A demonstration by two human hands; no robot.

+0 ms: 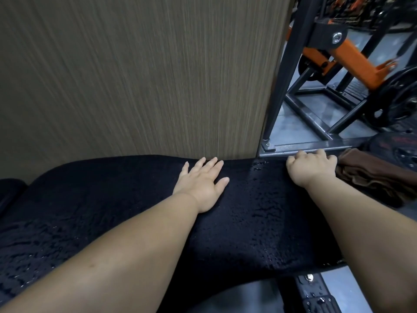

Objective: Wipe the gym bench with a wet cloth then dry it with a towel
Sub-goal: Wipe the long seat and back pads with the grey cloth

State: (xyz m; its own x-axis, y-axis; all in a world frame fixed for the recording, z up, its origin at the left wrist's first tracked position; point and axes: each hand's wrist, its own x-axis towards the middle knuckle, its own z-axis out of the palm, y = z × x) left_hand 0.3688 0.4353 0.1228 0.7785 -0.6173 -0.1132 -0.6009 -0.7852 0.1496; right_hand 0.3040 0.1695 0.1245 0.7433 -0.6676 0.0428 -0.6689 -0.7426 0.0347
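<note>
Nearest, below the pad's front edge, sat a black metal bracket (316, 297) with bolts, wet with droplets. Both bare forearms reached across the black bench (259, 222), whose padded top was beaded with water. The left hand (200, 186) lay flat on the pad, fingers straight and spread, holding nothing. The right hand (311, 168) was closed, its fingers curled round the bench's far edge, so its palm side was hidden. A folded brown towel (372, 177) lay just beside the right hand, on its outer side, untouched. A wood-grain panel (135, 75) rose directly behind the bench. Farther right stood an orange and black machine (352, 62) and a weight plate (397, 98) on the grey floor (293, 125).
</note>
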